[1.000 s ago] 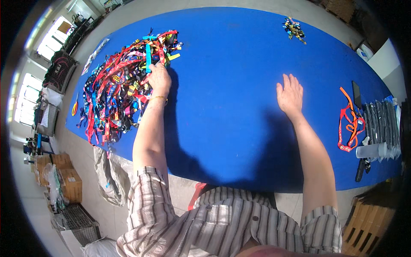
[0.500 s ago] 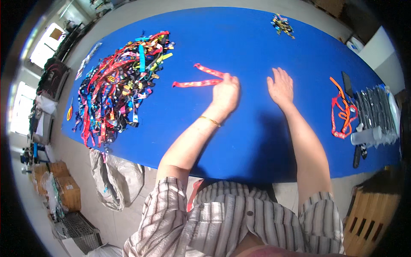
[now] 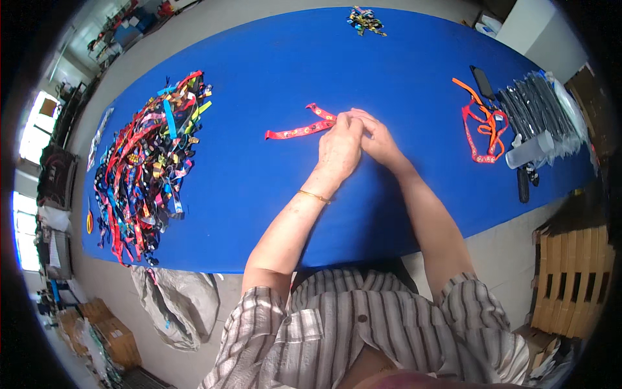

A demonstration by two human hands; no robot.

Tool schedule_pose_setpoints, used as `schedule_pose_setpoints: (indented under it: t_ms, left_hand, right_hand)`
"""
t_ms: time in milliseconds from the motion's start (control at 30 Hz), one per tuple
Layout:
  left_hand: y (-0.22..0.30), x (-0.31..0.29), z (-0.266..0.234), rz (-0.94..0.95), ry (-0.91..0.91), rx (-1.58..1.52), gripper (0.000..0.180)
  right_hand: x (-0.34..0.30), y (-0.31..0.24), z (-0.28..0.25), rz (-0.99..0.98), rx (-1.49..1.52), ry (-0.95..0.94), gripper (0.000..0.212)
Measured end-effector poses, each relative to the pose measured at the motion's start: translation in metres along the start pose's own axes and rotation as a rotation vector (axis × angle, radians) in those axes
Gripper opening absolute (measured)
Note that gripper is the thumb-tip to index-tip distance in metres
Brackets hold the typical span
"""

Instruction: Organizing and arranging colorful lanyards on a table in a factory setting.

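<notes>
A red patterned ribbon strap (image 3: 299, 131) lies over the middle of the blue table, its two loose ends pointing left. My left hand (image 3: 339, 146) is closed on the strap where the two lengths come together. My right hand (image 3: 382, 142) meets it from the right, with bent fingers pressed against the left fingertips. What the right fingers hold is hidden behind the left hand. To the left spreads a large heap of multicoloured ribbon straps (image 3: 144, 170), mostly red, black and blue.
On the right lie a red and orange strap bundle (image 3: 483, 133), a black phone-like slab (image 3: 482, 82), a stack of dark bagged packs (image 3: 538, 110) and a clear cylinder (image 3: 530, 150). A small colourful pile (image 3: 366, 21) sits at the far edge. Yellow-handled scissors (image 3: 89, 222) are at far left.
My right hand, open and apart before, has come left to meet my left hand, its fingers now bent. The strap's ends have shifted slightly. The whole view has turned to the right.
</notes>
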State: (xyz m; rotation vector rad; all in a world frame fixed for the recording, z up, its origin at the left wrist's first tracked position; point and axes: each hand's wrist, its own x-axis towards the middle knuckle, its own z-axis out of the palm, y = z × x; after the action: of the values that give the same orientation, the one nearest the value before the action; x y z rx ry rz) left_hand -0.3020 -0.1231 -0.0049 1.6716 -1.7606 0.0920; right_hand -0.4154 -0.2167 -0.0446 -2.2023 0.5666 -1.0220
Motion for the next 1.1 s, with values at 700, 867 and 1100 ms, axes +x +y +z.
schedule_pose_setpoints:
  t_ms: [700,867,1100]
  left_hand:
    - [-0.03,0.005,0.007,-0.618,-0.017,-1.498,0.013]
    - [-0.032,0.005,0.004,-0.645,-0.023,-1.516,0.012]
    - [-0.029,0.001,0.006,-0.648,-0.079,-1.451,0.016]
  right_hand:
    - [-0.009,-0.01,-0.081,0.204,0.365,0.599,0.021]
    - [-0.009,-0.026,-0.081,0.335,0.082,0.061,0.045]
    - [-0.009,-0.039,-0.058,0.244,0.214,-0.088,0.03]
